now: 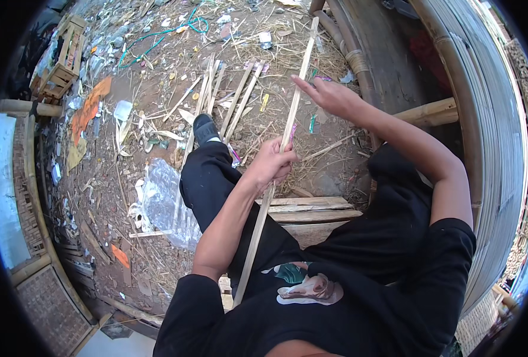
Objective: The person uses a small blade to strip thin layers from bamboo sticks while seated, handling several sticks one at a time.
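Observation:
A long, pale bamboo strip slants from beside my torso up past both hands to the far ground. Wrapped around its middle, my left hand grips it with closed fingers. Farther up, my right hand is at the strip's right side, its index finger stretched out across it and touching or nearly touching. The undersides of its other fingers are partly hidden, and I see nothing held there. Below the strip, my legs are spread around a slatted wooden piece.
Several more strips lie beyond my shoe. Clear plastic sheeting is on the littered dirt at left. A wooden crate stands far left. At right, a bamboo frame rises close to my right arm.

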The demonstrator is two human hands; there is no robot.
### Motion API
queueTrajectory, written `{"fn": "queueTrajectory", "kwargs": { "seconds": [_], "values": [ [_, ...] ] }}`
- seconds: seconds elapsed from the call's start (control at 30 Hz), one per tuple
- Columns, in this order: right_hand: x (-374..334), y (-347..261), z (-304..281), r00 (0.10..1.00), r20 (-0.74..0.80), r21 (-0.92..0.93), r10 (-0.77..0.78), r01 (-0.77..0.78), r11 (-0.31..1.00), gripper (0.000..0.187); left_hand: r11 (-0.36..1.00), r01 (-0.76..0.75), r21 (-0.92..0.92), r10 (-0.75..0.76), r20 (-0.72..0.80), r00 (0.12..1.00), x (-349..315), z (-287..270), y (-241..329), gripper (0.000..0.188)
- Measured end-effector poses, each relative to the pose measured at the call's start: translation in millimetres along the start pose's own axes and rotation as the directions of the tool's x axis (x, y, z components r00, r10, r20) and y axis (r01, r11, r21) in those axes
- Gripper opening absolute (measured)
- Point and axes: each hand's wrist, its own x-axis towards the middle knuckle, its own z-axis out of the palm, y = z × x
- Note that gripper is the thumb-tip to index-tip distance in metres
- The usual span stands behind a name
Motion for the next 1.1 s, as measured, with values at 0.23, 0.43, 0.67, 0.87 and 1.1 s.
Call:
{"fn": "queueTrajectory", "kwargs": {
  "seconds": [0.23, 0.43, 0.67, 0.87, 1.1],
  "values": [
    [7, 31, 2, 0.906, 0.016, 0.534, 0.423, -0.366, 0.762, 0.061, 0.995, 0.050, 0.082, -0.052, 0.018, 0.999, 7, 5, 3, 0.032],
    [13, 60, -3, 0.788, -0.146, 0.651, 0.598, -0.378, 0.658, 0.038, 1.000, 0.015, 0.019, -0.016, 0.059, 0.998, 14, 6, -17, 0.043],
    [8, 99, 7, 0.636, -0.031, 0.755, 0.771, -0.491, 0.435, 0.043, 0.979, -0.053, 0.199, 0.049, 0.024, 0.999, 12, 17, -18, 0.044],
    [15, 100, -1, 0.654, -0.006, 0.743, 0.757, -0.504, 0.441, 0.043, 0.976, -0.189, 0.107, 0.184, 0.058, 0.981, 17, 18, -28, 0.036],
    [15, 103, -15, 0.668, 0.020, 0.657, 0.744, -0.569, 0.494, 0.044, 0.957, -0.171, 0.234, 0.179, -0.012, 0.984, 16, 23, -36, 0.034]
  ]
}}
